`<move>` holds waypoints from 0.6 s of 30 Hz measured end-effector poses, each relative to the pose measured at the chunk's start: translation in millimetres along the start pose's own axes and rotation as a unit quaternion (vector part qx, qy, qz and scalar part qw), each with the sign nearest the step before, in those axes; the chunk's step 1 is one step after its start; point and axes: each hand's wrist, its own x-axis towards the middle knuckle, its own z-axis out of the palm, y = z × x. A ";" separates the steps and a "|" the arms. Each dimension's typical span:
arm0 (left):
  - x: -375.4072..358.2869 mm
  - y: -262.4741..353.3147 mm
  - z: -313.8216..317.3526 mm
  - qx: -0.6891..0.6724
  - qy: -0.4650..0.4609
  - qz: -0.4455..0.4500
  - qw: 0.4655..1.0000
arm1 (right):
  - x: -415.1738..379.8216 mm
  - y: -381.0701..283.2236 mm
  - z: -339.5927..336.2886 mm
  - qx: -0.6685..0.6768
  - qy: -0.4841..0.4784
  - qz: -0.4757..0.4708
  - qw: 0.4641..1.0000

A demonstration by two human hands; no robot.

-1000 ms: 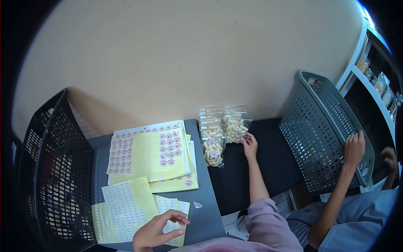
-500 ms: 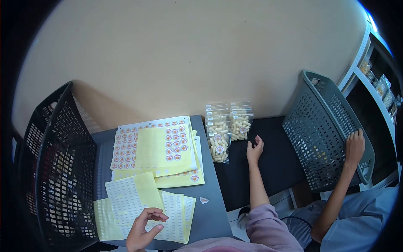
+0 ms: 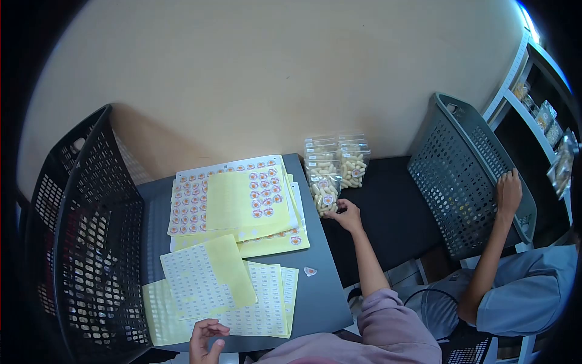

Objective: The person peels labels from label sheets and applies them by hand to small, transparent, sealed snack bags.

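My right hand (image 3: 347,216) is at the lower right corner of the front clear bag of pale capsules (image 3: 327,199), its thumb and fingers closed on that edge. This bag lies at the near end of two overlapping rows of similar bags and bears a round sticker. My left hand (image 3: 208,343) hovers at the near edge of the grey table, empty, fingers slightly bent and thumb apart. Beyond it lie sheets of small printed labels (image 3: 197,273). Farther back are stacked sheets of round stickers (image 3: 191,203), with a partly used yellow backing sheet (image 3: 229,203) on top.
A dark perforated basket (image 3: 100,255) stands at the left. At the right, another person's hand (image 3: 509,193) rests on the rim of a grey-green basket (image 3: 451,176). A loose sticker piece (image 3: 310,272) lies on the grey table (image 3: 324,303). Shelves (image 3: 515,100) hold bags behind.
My right hand has moved left to the front bag and closed on its corner. My left hand is lower in the view. The camera view has shifted slightly. A hanging bag shows at far right.
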 end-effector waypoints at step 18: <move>30.5 5.2 17.3 0.031 0.010 -0.007 0.999 | 63.1 60.1 -49.1 0.105 0.063 -0.014 0.992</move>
